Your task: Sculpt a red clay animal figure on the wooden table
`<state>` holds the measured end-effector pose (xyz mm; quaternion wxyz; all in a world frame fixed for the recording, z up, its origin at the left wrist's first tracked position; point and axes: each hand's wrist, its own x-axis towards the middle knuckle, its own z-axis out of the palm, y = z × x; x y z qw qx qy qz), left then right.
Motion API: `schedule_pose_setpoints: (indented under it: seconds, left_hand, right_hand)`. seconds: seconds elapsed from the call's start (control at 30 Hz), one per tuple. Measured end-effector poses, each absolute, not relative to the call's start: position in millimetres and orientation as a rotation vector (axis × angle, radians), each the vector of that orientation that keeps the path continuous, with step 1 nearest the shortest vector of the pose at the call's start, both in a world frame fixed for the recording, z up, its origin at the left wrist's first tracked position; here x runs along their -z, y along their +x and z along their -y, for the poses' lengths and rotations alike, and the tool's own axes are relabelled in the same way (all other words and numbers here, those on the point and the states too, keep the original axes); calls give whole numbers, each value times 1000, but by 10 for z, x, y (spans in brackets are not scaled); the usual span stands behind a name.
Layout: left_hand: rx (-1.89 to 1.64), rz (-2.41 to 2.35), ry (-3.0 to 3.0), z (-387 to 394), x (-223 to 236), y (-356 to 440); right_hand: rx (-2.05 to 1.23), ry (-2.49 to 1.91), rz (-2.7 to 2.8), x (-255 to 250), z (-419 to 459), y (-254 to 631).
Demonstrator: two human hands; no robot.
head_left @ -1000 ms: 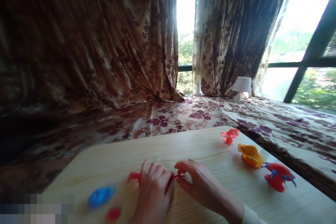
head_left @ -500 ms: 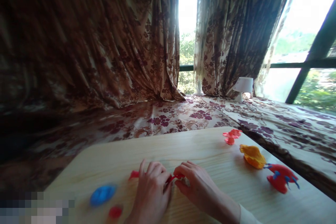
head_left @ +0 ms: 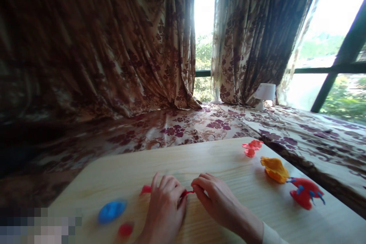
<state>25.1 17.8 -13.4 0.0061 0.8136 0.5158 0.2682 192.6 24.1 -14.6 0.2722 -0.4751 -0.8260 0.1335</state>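
Red, thin and soft-looking, a strip (head_left: 190, 192) stretched between the person's two hands just above or on the pale wooden counter (head_left: 177, 158), about midway between its left and right edges. From where I stood, the left hand (head_left: 167, 200) lay over it, its grip pinching the strip between thumb and forefinger; a wider red end (head_left: 146, 189) poked out on that hand's far-left side, the join hidden underneath. The right hand (head_left: 215, 196) met the thin tip, though I couldn't tell whether its grip pinched or merely touched. Toward the counter's left edge lay a blue disc (head_left: 112, 211), with a smaller red disc (head_left: 126, 230) beside it, closer to the near edge. Along the right edge stood a coral figure (head_left: 252, 148) by the far corner, then an orange shape (head_left: 275, 170), then a red figure with blue bits (head_left: 306, 193).
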Motion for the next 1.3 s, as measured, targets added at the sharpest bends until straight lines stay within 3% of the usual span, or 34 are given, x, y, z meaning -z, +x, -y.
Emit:
schedule_pose_setpoints:
  seconds: [1.3]
  left_hand:
    - [-853,-1534,2601,-220,240,179]
  right_hand:
    - [-508,-1375,2126,105,-263,2059]
